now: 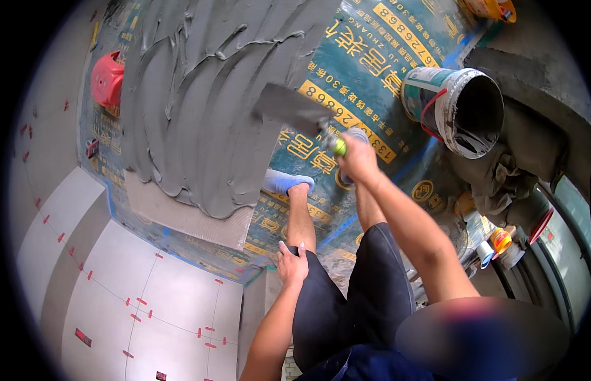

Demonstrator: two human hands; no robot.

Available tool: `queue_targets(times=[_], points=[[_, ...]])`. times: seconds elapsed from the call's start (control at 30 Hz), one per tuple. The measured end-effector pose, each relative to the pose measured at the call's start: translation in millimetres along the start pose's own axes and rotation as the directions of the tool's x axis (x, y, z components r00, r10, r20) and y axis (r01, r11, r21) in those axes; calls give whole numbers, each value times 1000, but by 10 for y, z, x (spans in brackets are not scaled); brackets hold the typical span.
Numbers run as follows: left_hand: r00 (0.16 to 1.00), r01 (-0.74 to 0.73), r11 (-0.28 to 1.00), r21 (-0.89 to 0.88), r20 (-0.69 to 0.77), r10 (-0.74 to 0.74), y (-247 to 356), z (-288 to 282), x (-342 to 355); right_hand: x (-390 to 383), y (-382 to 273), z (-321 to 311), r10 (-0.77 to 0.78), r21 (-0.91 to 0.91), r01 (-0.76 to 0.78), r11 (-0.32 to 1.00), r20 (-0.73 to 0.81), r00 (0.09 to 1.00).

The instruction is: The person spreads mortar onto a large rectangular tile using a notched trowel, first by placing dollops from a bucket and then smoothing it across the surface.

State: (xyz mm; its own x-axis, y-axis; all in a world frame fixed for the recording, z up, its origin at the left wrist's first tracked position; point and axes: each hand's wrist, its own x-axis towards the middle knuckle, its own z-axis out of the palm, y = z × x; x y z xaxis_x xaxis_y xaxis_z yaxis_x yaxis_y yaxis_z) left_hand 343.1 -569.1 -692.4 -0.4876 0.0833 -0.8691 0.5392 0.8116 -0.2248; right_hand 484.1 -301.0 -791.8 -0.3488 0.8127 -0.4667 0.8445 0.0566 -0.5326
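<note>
My right hand (359, 157) is closed round the yellow-green handle of a flat trowel (289, 106). The metal blade is smeared with grey and lies over the right edge of a large tile (187, 213). Thick grey mortar (200, 114) coats most of that tile in curved ridges, with a bare strip along the near edge. My left hand (292, 263) rests on my left knee, fingers apart, holding nothing. Both my feet, in light blue shoe covers, are on the printed floor sheet to the right of the tile.
Tilted at the right is a white bucket (419, 95) with a red handle, grey inside. Dark sacks (492, 171) and small orange containers (500, 240) lie beyond it. A red plastic object (107, 79) is at the far left. Pale tiles (174, 292) with red clips stretch along the left.
</note>
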Motion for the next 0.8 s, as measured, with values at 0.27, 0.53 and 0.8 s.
queue_targets(times=[0.27, 0.53, 0.8], points=[[1000, 18, 999, 35, 20, -19, 29, 18, 12, 936, 509, -796, 114, 22, -112, 993, -231, 966], [999, -16, 999, -29, -40, 15, -183, 234, 114, 671, 477, -1411, 324, 362, -179, 915, -395, 860], [1000, 9, 1000, 6, 1, -9, 42, 176, 19, -1135, 1117, -2656, 627, 757, -179, 629, -357, 693]])
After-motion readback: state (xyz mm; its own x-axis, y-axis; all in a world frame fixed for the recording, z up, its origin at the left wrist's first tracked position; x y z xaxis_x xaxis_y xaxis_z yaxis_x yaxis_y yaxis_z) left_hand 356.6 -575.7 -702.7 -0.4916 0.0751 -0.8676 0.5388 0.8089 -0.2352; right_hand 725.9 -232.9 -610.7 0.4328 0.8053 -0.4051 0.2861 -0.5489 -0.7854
